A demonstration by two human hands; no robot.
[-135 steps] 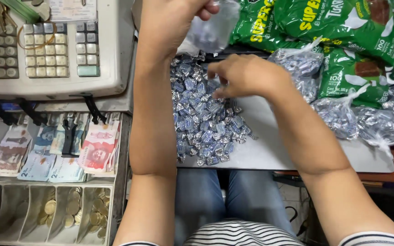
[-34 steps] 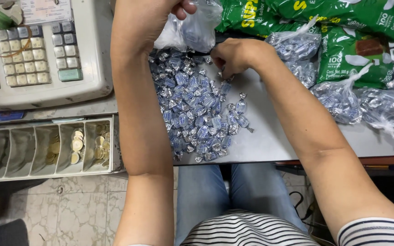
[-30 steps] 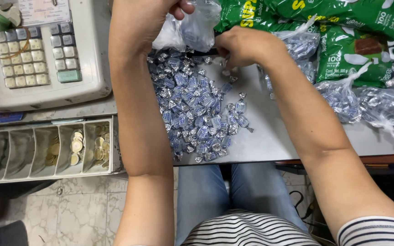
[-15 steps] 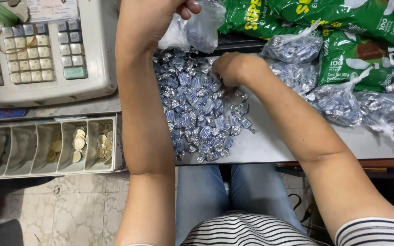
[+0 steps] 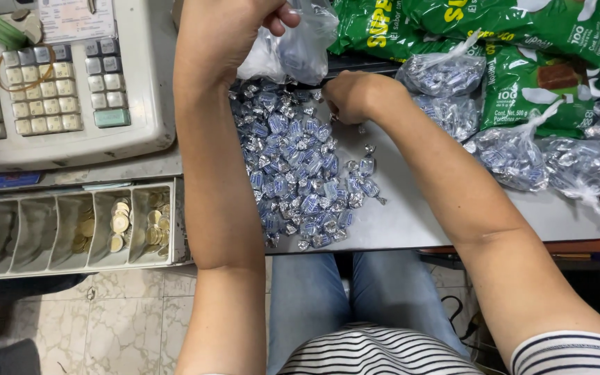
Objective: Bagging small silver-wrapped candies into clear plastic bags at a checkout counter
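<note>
Head view: hold clear bag [image 5: 293, 48] wide with pinching left hand [image 5: 227, 35], keep right hand [image 5: 355, 94] curled around blue-wrapped candies [image 5: 300, 173] near tray [image 5: 453, 222] far edge.

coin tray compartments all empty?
No. The coin tray holds coins in its right-hand compartments; the leftmost ones look bare.

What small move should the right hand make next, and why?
Probably lift the right hand to the clear bag and drop its candies in. The left hand holds that bag up above the pile of wrapped candies, and the right hand is closed at the pile's edge, apparently around some pieces.
</note>
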